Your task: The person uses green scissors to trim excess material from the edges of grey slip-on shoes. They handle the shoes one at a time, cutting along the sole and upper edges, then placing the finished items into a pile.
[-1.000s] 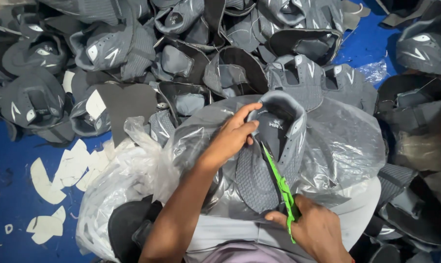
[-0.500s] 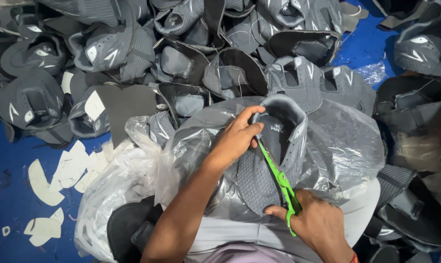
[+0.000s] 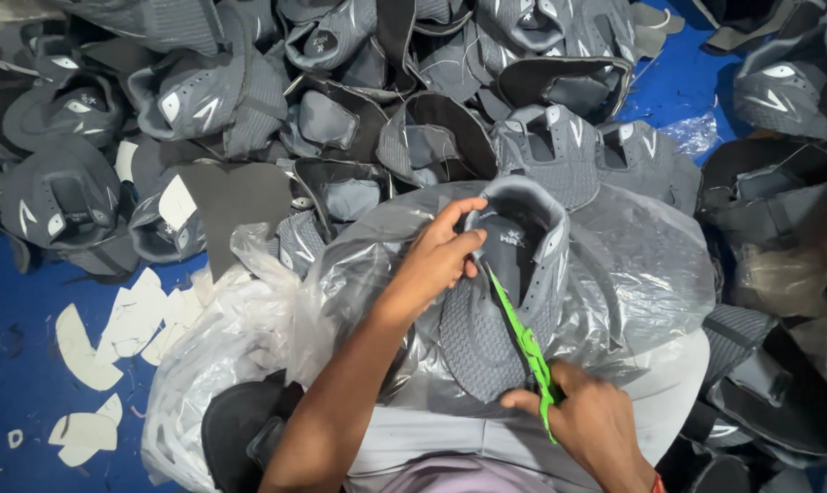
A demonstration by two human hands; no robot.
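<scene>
A grey knit shoe upper (image 3: 500, 301) lies flat on a clear plastic sheet (image 3: 633, 274) over my lap. My left hand (image 3: 436, 260) pinches the upper at the edge of its collar opening, fingers closed on the fabric. My right hand (image 3: 591, 424) grips green-handled scissors (image 3: 523, 342), whose blades point up toward my left fingers and lie across the upper's middle. The blade tips sit right below my left hand.
A large heap of grey shoe uppers (image 3: 340, 100) covers the blue floor (image 3: 21, 338) ahead and on both sides. White cut-out scraps (image 3: 112, 338) lie at the left. A crumpled clear plastic bag (image 3: 222, 365) bulges at my left knee.
My left hand shifted slightly down and right along the collar edge. The scissors moved up a little toward it. The upper stayed in place.
</scene>
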